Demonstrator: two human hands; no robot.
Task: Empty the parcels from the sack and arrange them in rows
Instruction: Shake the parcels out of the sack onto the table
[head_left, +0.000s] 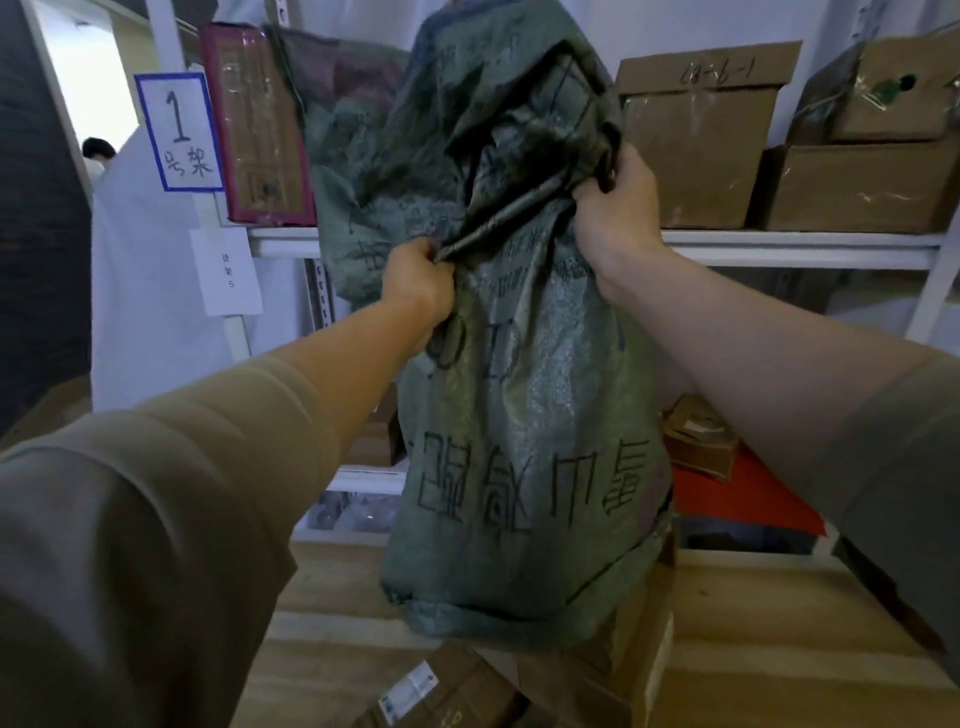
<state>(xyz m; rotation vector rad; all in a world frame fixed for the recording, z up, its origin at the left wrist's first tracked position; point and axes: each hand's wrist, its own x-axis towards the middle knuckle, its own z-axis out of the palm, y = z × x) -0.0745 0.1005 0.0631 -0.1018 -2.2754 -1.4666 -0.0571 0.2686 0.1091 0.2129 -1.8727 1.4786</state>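
Head view: green woven sack (524, 467) held up, upside down. Left hand (415, 291) and right hand (615, 205) both clamped on folded sack cloth. Cardboard parcels (582, 675) tumbled out at 6 o'clock, on wooden floor (779, 649). Emptying looks almost done; rows not started.

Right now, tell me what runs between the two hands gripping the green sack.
In the head view, a bunched ridge of the sack's own fabric stretches taut from the left hand up to the right hand; nothing else lies between.
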